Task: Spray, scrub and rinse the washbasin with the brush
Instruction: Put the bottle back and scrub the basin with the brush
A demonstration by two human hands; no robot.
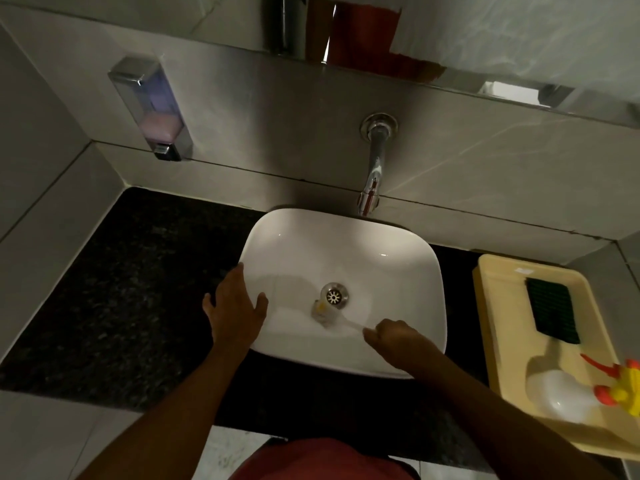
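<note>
Dim tiled bathroom, dark granite counter (138, 289), white washbasin (346, 247) at centre frame. Right hand (391, 336) fisted round a pale brush (329, 315) — handle running up-left from the grip, head just beside the drain (334, 295). Left hand (235, 306) spread flat on the basin's left rim, holding nothing. Spray bottle (568, 396) lying in the tray (491, 306), lower right.

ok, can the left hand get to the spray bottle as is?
Probably not directly. The left hand rests on the basin's left rim; the bottle lies in the tray far right, beyond the right hand holding the brush.
</note>
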